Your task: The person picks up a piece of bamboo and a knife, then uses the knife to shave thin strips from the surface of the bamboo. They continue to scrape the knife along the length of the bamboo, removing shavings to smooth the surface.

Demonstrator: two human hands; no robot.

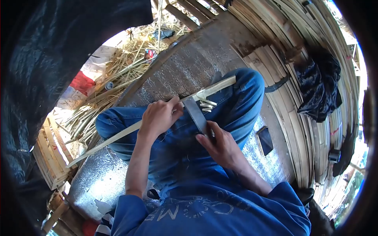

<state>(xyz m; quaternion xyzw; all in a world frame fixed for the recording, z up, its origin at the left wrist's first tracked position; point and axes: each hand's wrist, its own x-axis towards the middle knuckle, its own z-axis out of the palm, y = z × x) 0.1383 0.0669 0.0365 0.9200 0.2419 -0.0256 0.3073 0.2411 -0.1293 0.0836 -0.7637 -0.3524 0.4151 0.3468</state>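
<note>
A long pale bamboo strip point(108, 142) lies slantwise across my crossed legs, from the lower left to my right knee. My left hand point(159, 118) is closed around it near the middle. In my right hand point(221, 144) is a knife with a broad grey blade point(196, 114); the fingers wrap its handle, which is mostly hidden. The blade's far end meets the strip just right of my left hand. Curled bamboo shavings point(207, 104) stand out beside the blade, over my right leg.
A phone point(265, 140) lies on the shiny floor sheet point(197, 59) right of my knee. Stacked bamboo slats point(299, 145) line the right side, with a dark cloth point(319, 84) on them. Loose straw point(134, 59) and a wooden crate point(53, 149) are at left.
</note>
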